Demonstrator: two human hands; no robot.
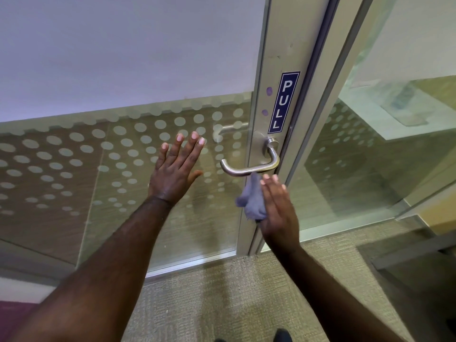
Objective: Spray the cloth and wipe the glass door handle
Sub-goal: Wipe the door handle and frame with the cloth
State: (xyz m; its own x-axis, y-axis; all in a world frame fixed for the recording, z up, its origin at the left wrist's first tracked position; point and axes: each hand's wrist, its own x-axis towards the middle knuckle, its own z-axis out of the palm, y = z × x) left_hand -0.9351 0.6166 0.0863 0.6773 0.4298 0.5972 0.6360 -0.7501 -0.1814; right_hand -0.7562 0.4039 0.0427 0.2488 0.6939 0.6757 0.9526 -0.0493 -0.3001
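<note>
A brushed-steel lever handle sticks out from the door's metal stile, under a blue PULL sticker. My right hand holds a crumpled grey-blue cloth just below the lever; the cloth's top edge touches the lever's underside. My left hand is flat, fingers spread, against the dotted frosted glass of the door, left of the handle. No spray bottle is in view.
A second lever shows through the glass on the door's far side. A fixed glass panel stands to the right of the frame. Beige carpet covers the floor, and my shoe tips show at the bottom edge.
</note>
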